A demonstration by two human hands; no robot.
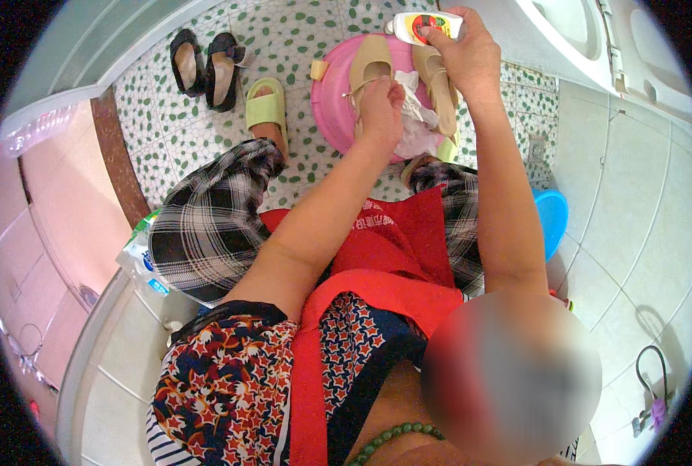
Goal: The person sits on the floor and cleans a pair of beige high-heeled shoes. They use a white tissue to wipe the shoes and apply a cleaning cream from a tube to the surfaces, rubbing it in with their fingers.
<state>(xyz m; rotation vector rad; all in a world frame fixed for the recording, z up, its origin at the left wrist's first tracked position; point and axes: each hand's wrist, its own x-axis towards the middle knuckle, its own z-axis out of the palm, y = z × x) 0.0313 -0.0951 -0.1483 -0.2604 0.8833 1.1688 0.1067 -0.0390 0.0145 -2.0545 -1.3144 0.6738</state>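
My left hand [382,112] grips a beige slingback shoe [371,58] near its strap, fingers bent over the opening. In my right hand [475,58] is a white squeeze bottle [416,28] with a yellow and red label, tilted sideways with its nozzle to the left. The bottle is above the far edge of a round pink plastic piece [329,108], perhaps an upturned basin. A second beige shoe [439,87] rests at the right of the pink piece. Crumpled white tissue [414,105] lies between the shoes.
A yellow sponge block [319,70] sits by the pink rim. Black shoes [222,73] stand on the patterned tile floor at left. My foot wears a green slipper [266,105]. A white toilet [567,35] is at upper right, a blue basin [551,224] by the right wall.
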